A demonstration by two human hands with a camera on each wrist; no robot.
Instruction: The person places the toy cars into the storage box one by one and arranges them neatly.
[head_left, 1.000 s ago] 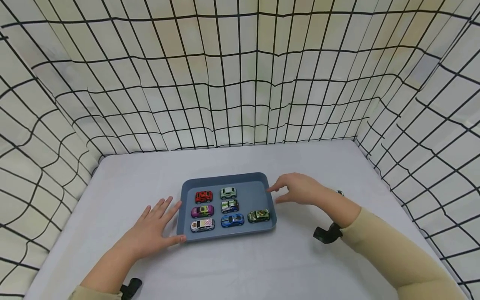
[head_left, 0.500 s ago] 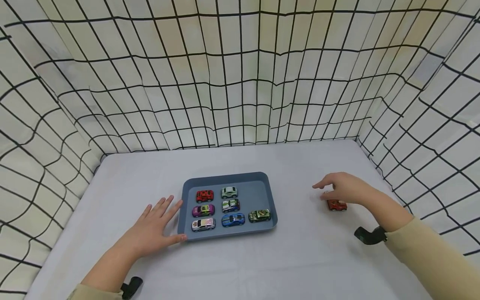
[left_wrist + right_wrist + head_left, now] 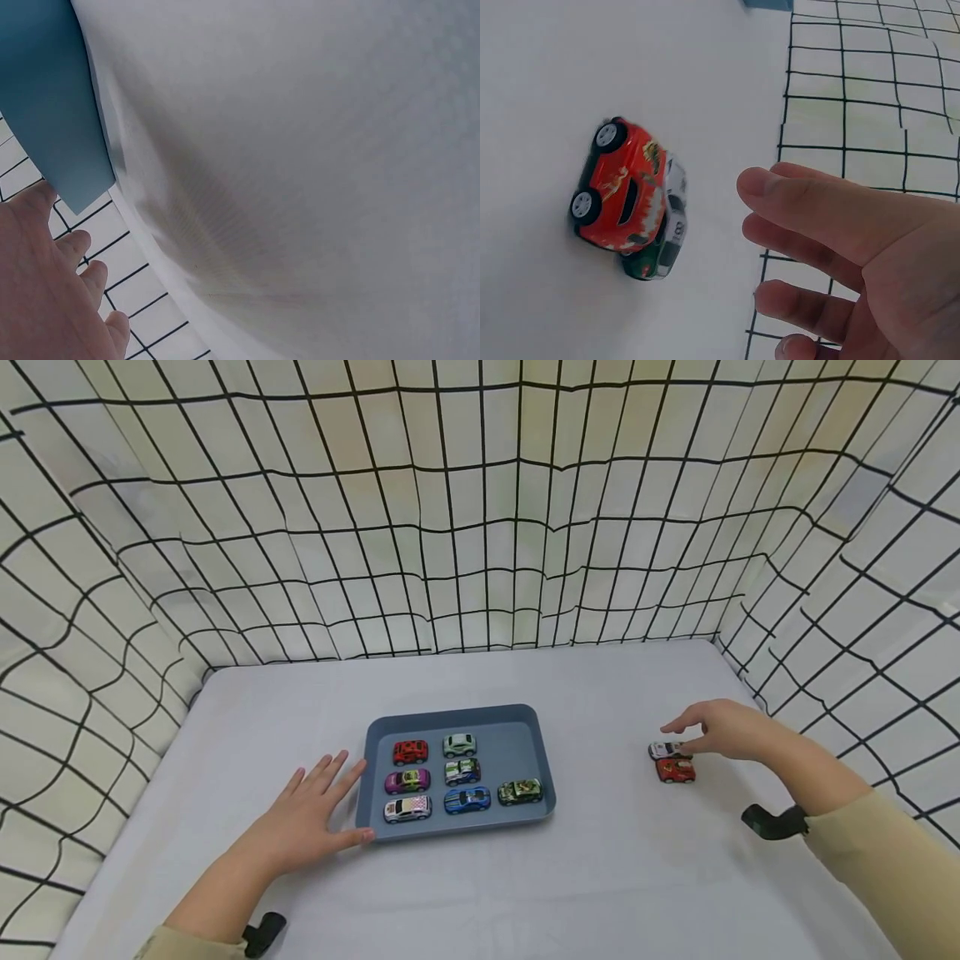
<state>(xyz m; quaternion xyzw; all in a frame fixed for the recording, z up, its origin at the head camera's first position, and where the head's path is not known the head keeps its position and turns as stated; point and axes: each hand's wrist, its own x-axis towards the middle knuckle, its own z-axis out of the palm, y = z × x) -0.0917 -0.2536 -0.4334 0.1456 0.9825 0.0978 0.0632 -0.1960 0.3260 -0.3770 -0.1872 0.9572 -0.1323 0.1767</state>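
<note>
My left hand [image 3: 307, 827] lies spread at the left side of a blue-grey tray [image 3: 510, 747], thumb and forefinger right at its rim. Two toy cars stand side by side on the table at the right: a red one [image 3: 677, 770] and, behind it, a white one [image 3: 663, 749] with a green end visible in the right wrist view. Over the white car hovers my right hand [image 3: 731, 727], overlapping its right part in the head view. The right wrist view shows this hand's fingers loosely bent, holding nothing, apart from both cars.
Inside the tray sit several toy cars in rows, among them a purple one [image 3: 407, 781], a blue one [image 3: 467, 799] and a camouflage one [image 3: 520, 792]. A white cloth [image 3: 480, 893] covers the table. Black grid netting [image 3: 480, 527] over white sheets encloses the back and sides.
My right hand has moved right, from the tray's right rim to the two cars on the table, and both now show. My left hand and the cars in the tray stay put.
</note>
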